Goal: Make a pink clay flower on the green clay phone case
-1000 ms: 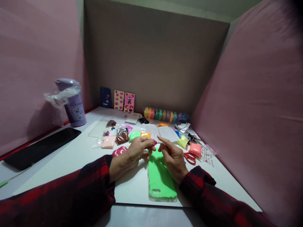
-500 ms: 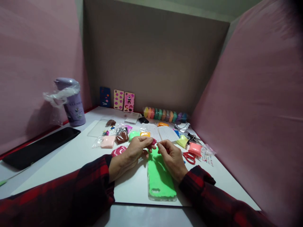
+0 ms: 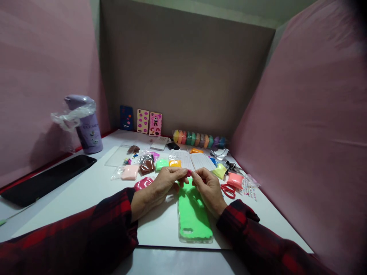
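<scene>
Right hand (image 3: 208, 188) newly curled inward, its fingers and my left hand's (image 3: 164, 185) pinching pink piece (image 3: 189, 173), green case (image 3: 194, 217) below

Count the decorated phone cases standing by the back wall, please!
3: a dark blue case on the left, a cream case in the middle and a pink case on the right. None of them looks hidden.

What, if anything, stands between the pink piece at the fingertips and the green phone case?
Curled fingers of the left hand hang below the pink piece, near the far end of the green phone case, and the right hand hides part of its right edge. Nothing else visible lies between.
</scene>
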A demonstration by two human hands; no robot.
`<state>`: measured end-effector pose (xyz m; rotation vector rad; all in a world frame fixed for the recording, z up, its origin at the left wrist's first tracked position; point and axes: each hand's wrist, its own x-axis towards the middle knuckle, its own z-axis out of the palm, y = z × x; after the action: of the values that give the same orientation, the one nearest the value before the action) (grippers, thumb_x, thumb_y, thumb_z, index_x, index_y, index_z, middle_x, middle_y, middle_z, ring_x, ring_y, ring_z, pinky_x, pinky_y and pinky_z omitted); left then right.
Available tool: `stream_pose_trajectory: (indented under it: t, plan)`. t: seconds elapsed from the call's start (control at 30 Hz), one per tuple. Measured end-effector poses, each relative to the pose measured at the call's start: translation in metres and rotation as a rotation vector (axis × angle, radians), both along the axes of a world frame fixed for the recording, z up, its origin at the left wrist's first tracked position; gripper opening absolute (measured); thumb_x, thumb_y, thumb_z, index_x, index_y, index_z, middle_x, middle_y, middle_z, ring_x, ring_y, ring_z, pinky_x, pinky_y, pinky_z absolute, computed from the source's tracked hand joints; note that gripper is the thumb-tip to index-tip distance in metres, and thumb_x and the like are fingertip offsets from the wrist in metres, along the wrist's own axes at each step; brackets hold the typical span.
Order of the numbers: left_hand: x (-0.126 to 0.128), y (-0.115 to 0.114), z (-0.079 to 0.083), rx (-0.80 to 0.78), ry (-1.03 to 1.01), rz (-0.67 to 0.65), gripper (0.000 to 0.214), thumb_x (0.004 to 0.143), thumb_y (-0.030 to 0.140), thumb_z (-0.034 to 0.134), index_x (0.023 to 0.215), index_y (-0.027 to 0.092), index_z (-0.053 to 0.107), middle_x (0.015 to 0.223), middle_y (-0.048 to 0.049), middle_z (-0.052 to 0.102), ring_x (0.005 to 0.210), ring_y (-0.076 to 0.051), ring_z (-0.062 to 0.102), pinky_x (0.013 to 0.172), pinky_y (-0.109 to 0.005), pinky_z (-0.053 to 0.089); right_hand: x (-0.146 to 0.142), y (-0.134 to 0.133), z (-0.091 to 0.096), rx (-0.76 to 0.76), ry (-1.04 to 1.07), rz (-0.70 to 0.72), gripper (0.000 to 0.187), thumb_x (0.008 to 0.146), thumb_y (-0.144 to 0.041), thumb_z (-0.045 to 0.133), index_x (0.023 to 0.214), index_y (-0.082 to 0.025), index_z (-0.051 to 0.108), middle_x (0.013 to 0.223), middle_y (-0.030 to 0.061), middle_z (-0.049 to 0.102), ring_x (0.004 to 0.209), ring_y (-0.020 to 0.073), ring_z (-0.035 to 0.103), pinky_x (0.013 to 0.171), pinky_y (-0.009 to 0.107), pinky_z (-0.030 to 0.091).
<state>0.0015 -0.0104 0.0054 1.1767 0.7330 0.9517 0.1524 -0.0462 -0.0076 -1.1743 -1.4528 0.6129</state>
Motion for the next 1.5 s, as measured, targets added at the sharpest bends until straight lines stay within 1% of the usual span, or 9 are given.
stream_pose_trajectory:
  t: [0.2,0.4,0.57,0.67,0.93,1.03,1.17,1.37,1.5]
  plan:
    - [-0.001,0.001,0.001,0.002,0.002,0.004,0.036,0.068,0.045,0.077,0.082,0.012,0.073,0.068,-0.0048,0.063,0.05,-0.008,0.048,0.039,-0.017,0.033,0.001,-0.001,0.0,-0.016,0.006,0.005,0.033,0.087,-0.046,0.055,0.069,-0.018,0.054,0.059,-0.0032,0.051,0.051,0.0106,0.042,0.049,0.023,0.033]
    - [-0.001,-0.006,0.006,0.036,0.035,-0.013,0.035,0.071,0.044,0.076,0.063,0.011,0.068,0.061,-0.0029,0.058,0.045,-0.005,0.042,0.037,-0.017,0.026,-0.002,-0.003,0.002,-0.019,0.006,0.025,0.034,0.085,-0.048,0.058,0.069,-0.017,0.057,0.06,-0.0024,0.052,0.055,0.0115,0.044,0.053,0.024,0.035]
    - [-0.001,-0.004,0.003,0.049,0.03,0.017,0.037,0.072,0.05,0.073,0.073,0.013,0.067,0.066,-0.0019,0.059,0.048,-0.005,0.045,0.041,-0.015,0.03,-0.002,-0.004,0.003,-0.01,0.033,0.032,0.033,0.084,-0.046,0.06,0.068,-0.018,0.055,0.058,-0.0044,0.048,0.053,0.0101,0.04,0.051,0.023,0.032]
    - [0.0,-0.001,0.0,0.041,0.028,0.036,0.037,0.068,0.048,0.076,0.073,0.013,0.064,0.067,-0.0023,0.061,0.048,-0.006,0.047,0.041,-0.016,0.033,-0.001,-0.003,0.002,-0.011,0.047,0.029,0.033,0.085,-0.045,0.059,0.068,-0.018,0.054,0.057,-0.0046,0.048,0.051,0.0098,0.039,0.049,0.023,0.031]
    - [0.001,0.004,-0.003,0.038,0.052,0.066,0.036,0.063,0.045,0.078,0.071,0.014,0.062,0.059,-0.001,0.06,0.041,-0.006,0.044,0.036,-0.017,0.029,0.003,0.001,-0.004,-0.021,0.093,0.057,0.034,0.089,-0.047,0.053,0.072,-0.018,0.057,0.062,-0.0023,0.052,0.052,0.0101,0.041,0.047,0.023,0.032]
    - [0.001,0.003,-0.003,0.04,0.053,0.054,0.036,0.063,0.044,0.079,0.07,0.014,0.061,0.059,-0.0007,0.06,0.041,-0.005,0.044,0.037,-0.016,0.028,0.002,0.001,-0.002,-0.028,0.118,0.072,0.032,0.085,-0.048,0.058,0.075,-0.018,0.058,0.062,-0.0022,0.054,0.051,0.0098,0.04,0.046,0.022,0.031]
    - [0.0,0.0,0.0,0.047,0.051,0.03,0.04,0.067,0.05,0.076,0.067,0.013,0.06,0.062,-0.0009,0.06,0.042,-0.004,0.043,0.039,-0.017,0.029,-0.001,0.001,0.002,-0.04,0.15,0.078,0.032,0.08,-0.048,0.064,0.069,-0.018,0.058,0.057,-0.0028,0.052,0.049,0.0099,0.04,0.044,0.022,0.029]
    - [0.0,-0.003,0.003,0.078,0.097,-0.017,0.044,0.056,0.048,0.084,0.07,0.012,0.063,0.059,-0.0018,0.061,0.045,-0.007,0.047,0.041,-0.018,0.034,0.0,0.001,0.002,-0.047,0.192,0.074,0.033,0.08,-0.049,0.064,0.069,-0.018,0.057,0.056,-0.0039,0.05,0.048,0.0089,0.038,0.043,0.021,0.028]
    - [0.001,-0.004,0.004,0.092,0.106,-0.018,0.041,0.058,0.048,0.08,0.062,0.013,0.06,0.053,0.0001,0.057,0.041,-0.006,0.043,0.04,-0.017,0.03,0.0,0.001,0.001,-0.055,0.187,0.094,0.033,0.079,-0.048,0.066,0.069,-0.017,0.058,0.055,-0.0039,0.05,0.048,0.0087,0.038,0.044,0.022,0.028]
